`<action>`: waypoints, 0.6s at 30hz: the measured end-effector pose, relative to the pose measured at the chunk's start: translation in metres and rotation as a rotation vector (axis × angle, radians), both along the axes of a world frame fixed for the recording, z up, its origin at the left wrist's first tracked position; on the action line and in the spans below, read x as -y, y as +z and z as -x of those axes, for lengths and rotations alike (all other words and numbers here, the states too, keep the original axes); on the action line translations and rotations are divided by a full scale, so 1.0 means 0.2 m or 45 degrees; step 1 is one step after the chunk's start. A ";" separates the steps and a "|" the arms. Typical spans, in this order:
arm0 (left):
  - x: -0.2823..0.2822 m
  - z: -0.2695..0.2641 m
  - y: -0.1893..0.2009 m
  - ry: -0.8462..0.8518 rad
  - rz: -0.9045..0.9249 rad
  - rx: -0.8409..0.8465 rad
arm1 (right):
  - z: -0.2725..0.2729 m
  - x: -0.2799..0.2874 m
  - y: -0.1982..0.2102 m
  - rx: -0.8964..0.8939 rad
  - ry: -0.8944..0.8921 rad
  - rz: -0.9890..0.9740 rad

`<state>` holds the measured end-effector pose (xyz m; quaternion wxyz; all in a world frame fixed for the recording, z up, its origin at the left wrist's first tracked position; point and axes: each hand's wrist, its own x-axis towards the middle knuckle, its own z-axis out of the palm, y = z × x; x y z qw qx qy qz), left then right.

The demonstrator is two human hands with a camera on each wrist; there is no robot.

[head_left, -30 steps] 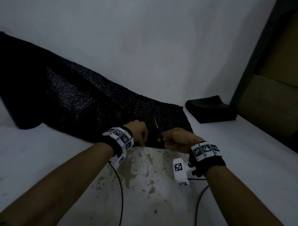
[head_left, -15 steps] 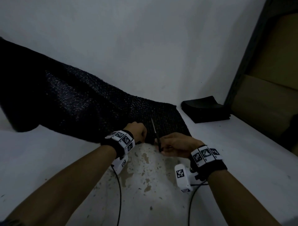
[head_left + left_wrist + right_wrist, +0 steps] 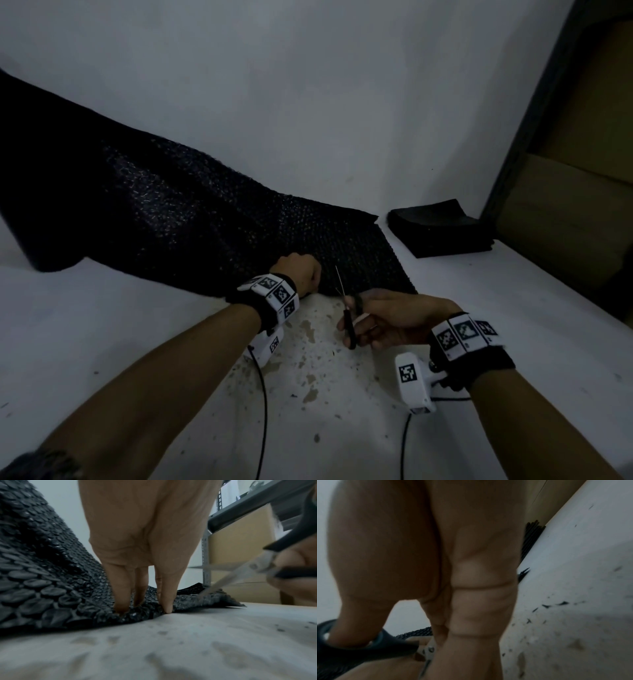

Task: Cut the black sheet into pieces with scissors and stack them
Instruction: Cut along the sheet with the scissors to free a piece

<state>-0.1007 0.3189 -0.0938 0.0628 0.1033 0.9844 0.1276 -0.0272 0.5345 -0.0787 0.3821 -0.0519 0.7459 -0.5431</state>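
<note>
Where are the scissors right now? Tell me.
In the head view the scissors are just right of centre, gripped by the right hand, blades pointing at the near edge of the black sheet, right of the left hand pinching that edge.

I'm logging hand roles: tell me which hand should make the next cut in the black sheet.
Right. The right hand already grips the scissors, blades open at the black sheet's near edge. The left hand pinches that edge against the table.
</note>
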 end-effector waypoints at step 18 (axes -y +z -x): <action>0.02 0.06 -0.04 -0.094 -0.110 -0.058 | 0.08 0.11 -0.06 -0.056 -0.001 0.005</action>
